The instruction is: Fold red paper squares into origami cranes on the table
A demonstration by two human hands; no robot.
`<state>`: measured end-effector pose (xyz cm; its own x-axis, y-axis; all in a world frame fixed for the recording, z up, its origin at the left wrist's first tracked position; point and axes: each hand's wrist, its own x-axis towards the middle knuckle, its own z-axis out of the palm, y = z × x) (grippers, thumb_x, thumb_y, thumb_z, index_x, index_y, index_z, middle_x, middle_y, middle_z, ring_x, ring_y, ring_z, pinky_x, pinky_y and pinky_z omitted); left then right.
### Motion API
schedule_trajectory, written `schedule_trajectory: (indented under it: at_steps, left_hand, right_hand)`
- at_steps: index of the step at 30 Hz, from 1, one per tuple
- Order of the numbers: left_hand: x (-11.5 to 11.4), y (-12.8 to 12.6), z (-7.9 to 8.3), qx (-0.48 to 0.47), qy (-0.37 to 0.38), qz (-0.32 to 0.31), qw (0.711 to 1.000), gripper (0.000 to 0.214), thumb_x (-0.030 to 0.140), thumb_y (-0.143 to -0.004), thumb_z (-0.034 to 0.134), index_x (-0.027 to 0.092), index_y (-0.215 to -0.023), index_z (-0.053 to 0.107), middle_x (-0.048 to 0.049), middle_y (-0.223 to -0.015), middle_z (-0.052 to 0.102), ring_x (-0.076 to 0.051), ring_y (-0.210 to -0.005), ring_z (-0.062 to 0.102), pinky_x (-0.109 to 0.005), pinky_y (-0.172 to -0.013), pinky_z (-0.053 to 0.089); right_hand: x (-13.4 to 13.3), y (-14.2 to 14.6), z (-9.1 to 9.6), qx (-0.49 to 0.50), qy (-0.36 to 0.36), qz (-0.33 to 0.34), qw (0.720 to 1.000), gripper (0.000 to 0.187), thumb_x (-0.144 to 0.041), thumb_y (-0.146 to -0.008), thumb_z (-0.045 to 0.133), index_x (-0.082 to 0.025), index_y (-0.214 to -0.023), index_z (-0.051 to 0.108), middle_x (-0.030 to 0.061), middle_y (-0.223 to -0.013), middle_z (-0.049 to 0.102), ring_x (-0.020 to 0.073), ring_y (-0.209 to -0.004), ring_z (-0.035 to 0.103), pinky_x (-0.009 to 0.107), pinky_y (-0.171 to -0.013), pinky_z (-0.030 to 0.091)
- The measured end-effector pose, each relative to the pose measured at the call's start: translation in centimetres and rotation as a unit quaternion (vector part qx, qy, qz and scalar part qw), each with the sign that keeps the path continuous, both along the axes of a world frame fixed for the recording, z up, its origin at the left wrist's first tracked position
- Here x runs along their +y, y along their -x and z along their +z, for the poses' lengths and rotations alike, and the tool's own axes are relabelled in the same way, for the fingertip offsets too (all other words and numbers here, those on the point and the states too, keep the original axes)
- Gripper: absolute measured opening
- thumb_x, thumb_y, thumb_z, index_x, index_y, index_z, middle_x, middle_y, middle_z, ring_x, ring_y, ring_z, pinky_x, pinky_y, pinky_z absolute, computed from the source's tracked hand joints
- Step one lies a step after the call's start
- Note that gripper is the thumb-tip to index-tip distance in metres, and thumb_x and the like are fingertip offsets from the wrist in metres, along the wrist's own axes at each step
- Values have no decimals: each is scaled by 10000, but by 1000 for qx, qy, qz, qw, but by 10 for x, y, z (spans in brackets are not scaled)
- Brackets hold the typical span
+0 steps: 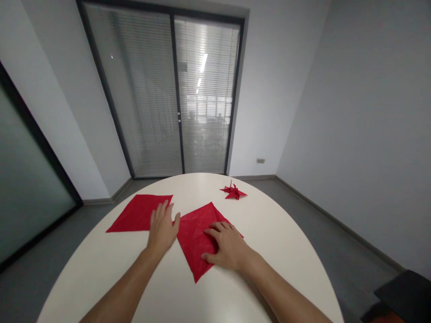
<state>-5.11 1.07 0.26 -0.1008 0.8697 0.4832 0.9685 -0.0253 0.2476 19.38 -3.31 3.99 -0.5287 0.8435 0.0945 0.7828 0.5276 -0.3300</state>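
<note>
A creased sheet of red paper [196, 233] lies turned like a diamond on the white round table. My right hand [229, 244] rests on its right side with the fingers spread and bent a little, hiding part of the sheet. To the left is a second red sheet [134, 214], flat and smooth. My left hand [163, 228] lies over the right edge of that sheet, fingers stretched out and thumb apart, the thumb close to the corner of the creased sheet. Neither hand grips anything.
Folded red paper cranes [234, 192] sit near the far right edge of the table [269, 269]; I cannot tell how many. Beyond the table stand a glass door with blinds [205, 134] and white walls. A dark object [407, 294] is at the lower right.
</note>
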Motion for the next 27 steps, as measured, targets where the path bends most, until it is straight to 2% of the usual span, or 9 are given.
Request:
schedule_trajectory:
  at_steps: [3,6,7,9,11,14,17,23,27]
  left_hand:
    - [-15,-29,-2,3,-10,-159,987,448,310,-992,372,134,-1374,530,-137,-1515,477,-268,-1396,442,-489,-1183,335]
    - [-30,-53,-11,14,77,-237,968,515,223,-938,419,98,-1436,465,-158,-1517,473,-265,-1406,441,-478,-1178,360]
    - [-34,-57,-12,17,103,-251,962,529,212,-931,422,102,-1447,455,-158,-1522,467,-265,-1416,430,-486,-1182,353]
    - [-37,-59,-13,26,138,-293,946,532,212,-941,410,114,-1463,443,-140,-1536,453,-243,-1436,404,-467,-1199,333]
    - [-37,-57,-9,32,144,-323,935,551,188,-917,439,128,-1465,446,-124,-1541,450,-228,-1444,391,-449,-1215,310]
    - [-34,-53,-4,39,163,-330,929,571,239,-942,445,125,-1499,402,-123,-1574,394,-231,-1467,349,-452,-1221,296]
    - [-31,-52,-5,52,181,-308,933,583,329,-981,416,98,-1516,376,-130,-1590,353,-262,-1488,297,-480,-1224,278]
    - [-34,-56,-14,59,138,-254,955,538,238,-966,379,82,-1476,441,-153,-1554,414,-279,-1454,369,-485,-1208,297]
    - [-37,-60,-19,46,147,-253,955,585,336,-970,413,81,-1496,407,-160,-1577,367,-291,-1466,342,-475,-1197,323]
  right_hand:
    - [-3,2,8,-19,-26,-22,999,604,-593,-753,712,-172,-1186,691,154,-1168,660,342,-1106,576,493,-1004,422]
    - [-4,8,7,15,-41,-55,998,270,-352,-884,589,-153,-1028,700,133,-1065,673,276,-1022,607,400,-936,470]
    - [-3,11,5,39,-44,-55,997,247,-268,-908,529,-146,-1053,687,131,-1084,675,257,-1035,609,375,-946,471]
    - [-1,14,-2,80,-44,-25,996,345,-177,-936,433,-125,-1213,632,135,-1230,653,228,-1154,586,347,-1032,440]
    - [4,13,-9,89,-29,24,995,461,-202,-984,371,-109,-1418,498,138,-1449,535,218,-1342,478,361,-1150,346]
    - [16,7,-19,39,15,30,999,569,-381,-1045,298,-118,-1548,329,125,-1604,326,257,-1494,269,449,-1228,212]
    - [28,-1,-27,-7,28,-35,999,649,-487,-1036,287,-92,-1551,319,133,-1621,261,289,-1517,191,474,-1240,152]
    - [39,-3,-36,-36,16,-107,993,696,-512,-1015,303,-87,-1565,267,128,-1632,210,287,-1526,156,497,-1236,111]
    - [39,4,-35,-38,-13,-150,988,677,-477,-1011,335,-64,-1547,311,159,-1614,262,315,-1515,189,537,-1229,90]
